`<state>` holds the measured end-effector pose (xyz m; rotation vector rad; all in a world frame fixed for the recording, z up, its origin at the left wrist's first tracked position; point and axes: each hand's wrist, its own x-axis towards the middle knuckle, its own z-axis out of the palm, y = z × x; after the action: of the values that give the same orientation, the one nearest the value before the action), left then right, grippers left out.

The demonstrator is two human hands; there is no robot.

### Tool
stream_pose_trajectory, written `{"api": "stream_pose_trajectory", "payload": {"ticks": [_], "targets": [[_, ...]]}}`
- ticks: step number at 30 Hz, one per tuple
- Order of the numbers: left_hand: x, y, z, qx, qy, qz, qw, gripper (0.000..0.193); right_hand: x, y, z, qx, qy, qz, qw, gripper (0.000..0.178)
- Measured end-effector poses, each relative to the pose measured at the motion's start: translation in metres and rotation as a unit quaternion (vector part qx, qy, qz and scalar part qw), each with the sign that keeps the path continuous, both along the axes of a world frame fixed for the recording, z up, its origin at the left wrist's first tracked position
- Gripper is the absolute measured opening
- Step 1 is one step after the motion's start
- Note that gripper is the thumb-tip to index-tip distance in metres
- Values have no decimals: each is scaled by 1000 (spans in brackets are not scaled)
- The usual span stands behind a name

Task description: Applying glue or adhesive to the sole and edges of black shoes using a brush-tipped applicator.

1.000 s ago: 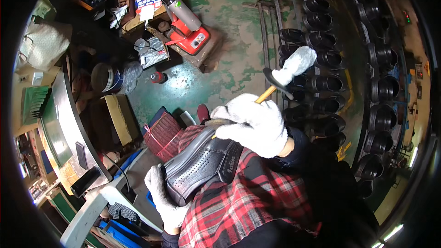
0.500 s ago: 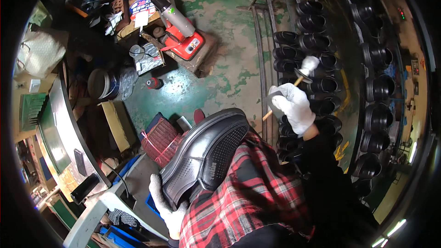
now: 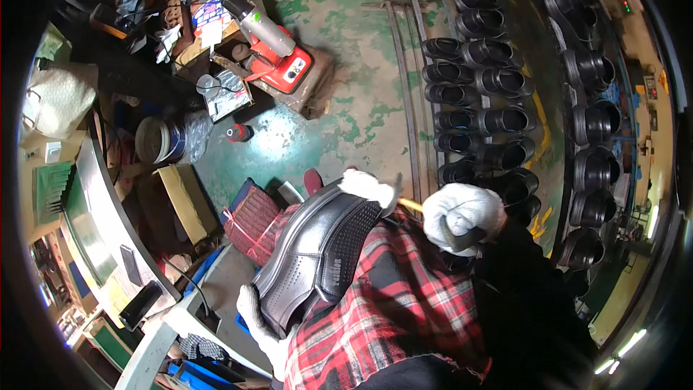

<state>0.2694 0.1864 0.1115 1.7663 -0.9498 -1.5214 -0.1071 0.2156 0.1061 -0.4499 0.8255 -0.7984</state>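
Observation:
A black leather shoe (image 3: pixel 307 249) with a perforated side panel lies on its side across my lap, toe pointing away. My left hand (image 3: pixel 261 328), in a white glove, is closed around its heel end. In my gloved right hand (image 3: pixel 463 218) is a wooden-handled tool (image 3: pixel 411 205) with a dark head wrapped in white cloth (image 3: pixel 367 186). That wrapped end rests on or very near the shoe's toe. A dark, thin piece (image 3: pixel 462 240) also shows at the right hand's palm; its kind is unclear. Red plaid cloth (image 3: pixel 390 296) covers my lap under the shoe.
Racks on the right hold rows of black shoes (image 3: pixel 491 121). Ahead on the floor stands a red-and-grey machine (image 3: pixel 281 65) near a small red container (image 3: pixel 240 132). A bucket (image 3: pixel 155 139), a cardboard box (image 3: pixel 184 202) and a curved metal-edged table (image 3: pixel 108 202) are at left.
My right hand has come down and slightly left, turning the tool so its white-wrapped end moved from above the rack to the shoe's toe. The left hand keeps its hold.

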Motion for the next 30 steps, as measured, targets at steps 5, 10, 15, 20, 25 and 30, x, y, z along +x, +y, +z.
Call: {"api": "stream_pose_trajectory", "payload": {"ticks": [5,10,15,20,25,30], "targets": [[-1,-9,-9,98,109,164,975,99,-13,5,13,26,-47,-92,994,23],[5,3,-12,-15,-6,13,1000,99,4,-6,12,-1,-18,29,999,34],[9,-1,-15,50,28,59,997,101,-3,7,3,-68,403,39,912,22],[6,2,-16,47,65,107,991,100,-13,18,-9,76,94,-238,964,35],[19,6,-16,-48,-18,-27,998,97,5,-10,-8,-10,-104,-67,992,37],[23,10,-18,-36,-27,3,999,96,3,-12,6,47,40,91,994,30]]}}
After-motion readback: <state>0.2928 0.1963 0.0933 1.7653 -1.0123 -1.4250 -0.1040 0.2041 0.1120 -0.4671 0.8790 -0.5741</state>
